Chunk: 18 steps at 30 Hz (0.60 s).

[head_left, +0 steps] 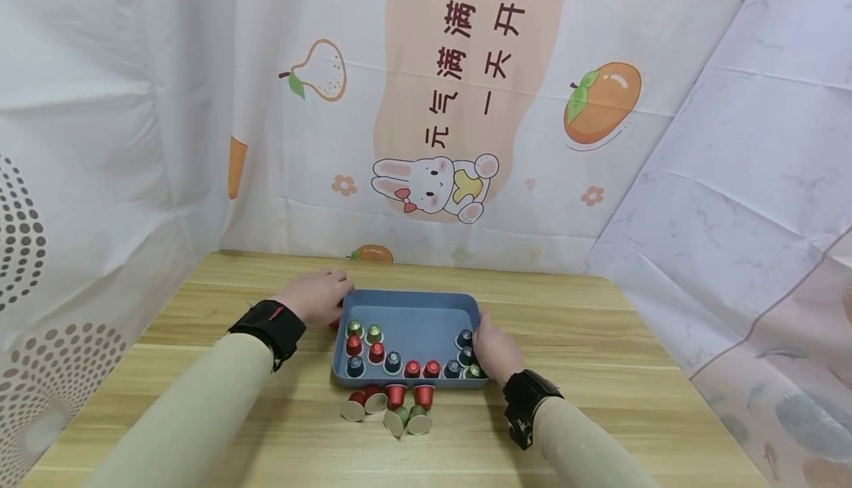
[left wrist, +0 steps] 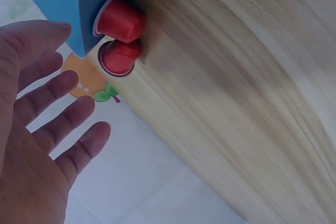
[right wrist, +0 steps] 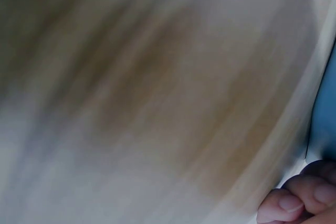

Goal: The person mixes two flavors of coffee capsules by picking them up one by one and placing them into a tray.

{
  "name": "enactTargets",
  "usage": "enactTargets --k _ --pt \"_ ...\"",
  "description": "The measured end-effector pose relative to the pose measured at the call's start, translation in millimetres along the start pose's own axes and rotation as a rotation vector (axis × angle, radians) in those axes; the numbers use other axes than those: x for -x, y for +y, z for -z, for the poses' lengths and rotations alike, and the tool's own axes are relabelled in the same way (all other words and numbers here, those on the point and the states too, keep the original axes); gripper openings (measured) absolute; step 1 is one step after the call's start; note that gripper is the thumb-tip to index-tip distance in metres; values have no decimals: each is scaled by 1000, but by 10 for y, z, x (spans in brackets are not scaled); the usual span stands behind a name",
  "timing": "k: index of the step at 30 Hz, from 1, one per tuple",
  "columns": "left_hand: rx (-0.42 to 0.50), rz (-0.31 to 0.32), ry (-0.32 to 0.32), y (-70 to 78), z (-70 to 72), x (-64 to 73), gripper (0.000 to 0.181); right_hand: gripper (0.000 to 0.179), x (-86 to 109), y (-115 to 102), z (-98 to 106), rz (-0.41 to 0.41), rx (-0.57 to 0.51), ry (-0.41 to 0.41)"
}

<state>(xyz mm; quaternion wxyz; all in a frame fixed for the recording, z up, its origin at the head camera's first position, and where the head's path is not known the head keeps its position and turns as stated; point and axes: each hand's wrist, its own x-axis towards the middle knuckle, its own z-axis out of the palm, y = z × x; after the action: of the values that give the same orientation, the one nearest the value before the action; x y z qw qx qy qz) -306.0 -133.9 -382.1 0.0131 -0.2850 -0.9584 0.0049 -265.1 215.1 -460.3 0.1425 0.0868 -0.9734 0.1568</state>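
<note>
The blue-grey tray (head_left: pixel 419 329) sat approx. mid-tabletop (head_left: pixel 599 333), btwn the person's two hands. Pods in it ran along its L side, near wall & R end: gold-green pods (head_left: pixel 374 333) at L, red pods (head_left: pixel 376 353) below them & along the near wall, dark blue pods (head_left: pixel 393 361) in near L corner, near wall & up the R end, plus one green pod (head_left: pixel 474 372) in near R corner.

Right hand's grip (head_left: pixel 498 347) was grasping the tray's R wall, fingers curled; R-wrist view was v. blurry, so thumb's exact spot was hard to tell. Left hand's grip (head_left: pixel 318 296) was released, fingers loosely spread by the far L corner, thumb nr the wall.

Just outside the L wall, under that hand, were two loose red pods (left wrist: pixel 119 22), one touching the tray, the other right beside it. In front of the near wall: four tipped red pods (head_left: pixel 423 397) & two pale-green pods (head_left: pixel 419 421), the latter nearest the person.

Farther out: black wrist straps (head_left: pixel 273 325) on both arms, light sleeves (head_left: pixel 193 407), & behind the tabletop a white cloth (head_left: pixel 286 148) w/ a rabbit print (head_left: pixel 433 185), fruit & Chinese text.
</note>
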Motion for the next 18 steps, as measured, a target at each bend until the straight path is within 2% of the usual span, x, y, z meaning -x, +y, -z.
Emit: enactTargets --k 4,11,18 --pt "-3 21 -12 -37 -37 7 35 8 1 -1 -9 7 4 10" --pt "20 59 -46 -75 -107 15 45 8 -7 -4 -18 5 0 18" --pt "111 117 -147 -54 -170 8 65 10 -9 18 -40 6 11 12"
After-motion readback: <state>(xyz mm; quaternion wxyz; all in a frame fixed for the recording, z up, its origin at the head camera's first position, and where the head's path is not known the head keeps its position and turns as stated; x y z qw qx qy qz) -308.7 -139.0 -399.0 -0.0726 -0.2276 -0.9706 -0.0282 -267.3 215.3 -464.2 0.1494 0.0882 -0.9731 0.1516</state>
